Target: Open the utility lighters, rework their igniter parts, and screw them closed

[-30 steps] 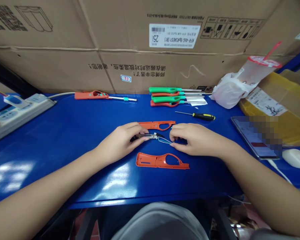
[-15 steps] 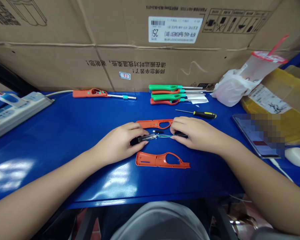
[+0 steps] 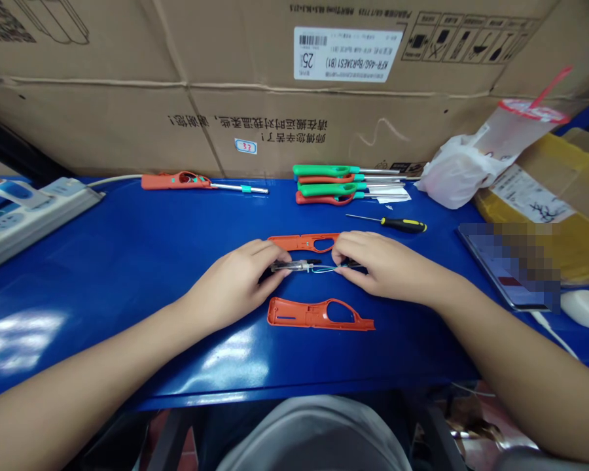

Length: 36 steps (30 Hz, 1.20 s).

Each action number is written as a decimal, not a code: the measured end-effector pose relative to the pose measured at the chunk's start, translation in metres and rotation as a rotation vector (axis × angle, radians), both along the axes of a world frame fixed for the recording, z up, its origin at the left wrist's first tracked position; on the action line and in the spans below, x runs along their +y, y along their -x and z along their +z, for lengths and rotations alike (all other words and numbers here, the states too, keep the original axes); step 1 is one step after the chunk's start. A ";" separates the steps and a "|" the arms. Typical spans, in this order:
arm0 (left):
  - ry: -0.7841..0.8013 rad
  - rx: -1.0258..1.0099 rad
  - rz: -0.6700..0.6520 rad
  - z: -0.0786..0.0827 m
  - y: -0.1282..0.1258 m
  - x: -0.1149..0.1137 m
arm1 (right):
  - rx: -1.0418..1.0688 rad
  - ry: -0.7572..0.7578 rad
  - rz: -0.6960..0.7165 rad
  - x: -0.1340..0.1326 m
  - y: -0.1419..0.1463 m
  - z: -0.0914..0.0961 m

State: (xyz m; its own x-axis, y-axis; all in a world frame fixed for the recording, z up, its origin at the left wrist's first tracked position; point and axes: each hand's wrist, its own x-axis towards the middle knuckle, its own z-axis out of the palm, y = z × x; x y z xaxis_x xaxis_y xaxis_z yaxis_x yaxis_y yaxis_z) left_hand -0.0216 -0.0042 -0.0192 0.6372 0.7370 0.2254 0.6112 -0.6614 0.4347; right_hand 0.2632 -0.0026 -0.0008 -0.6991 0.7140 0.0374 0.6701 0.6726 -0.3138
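My left hand (image 3: 235,281) is closed on a small metal and black lighter insert (image 3: 294,265) just above the blue table (image 3: 127,261). My right hand (image 3: 380,265) pinches the thin blue wire (image 3: 324,269) and a dark part at the insert's other end. One orange handle half-shell (image 3: 319,315) lies inside-up in front of my hands. The other orange half-shell (image 3: 304,242) lies just behind them, partly hidden by my fingers.
Behind lie a yellow-handled screwdriver (image 3: 397,225), a stack of green and orange stick lighters (image 3: 334,185) and one orange stick lighter (image 3: 186,182). A power strip (image 3: 24,216) is at the left, a plastic bag with a cup (image 3: 476,160) and a tablet (image 3: 510,268) at the right. Cardboard boxes (image 3: 226,85) wall the back.
My right hand drew the wire out to the right, away from the near shell, and my fingers have shifted slightly. The two shells have not moved.
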 end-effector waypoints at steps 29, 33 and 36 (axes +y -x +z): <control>-0.065 -0.197 -0.030 -0.003 -0.006 -0.001 | 0.015 -0.149 0.029 -0.007 0.005 0.001; -0.076 -0.205 -0.005 -0.005 -0.006 0.001 | -0.034 -0.214 0.006 -0.007 0.012 -0.008; -0.066 -0.199 0.013 -0.006 -0.006 0.003 | -0.019 -0.192 -0.025 -0.006 0.015 -0.013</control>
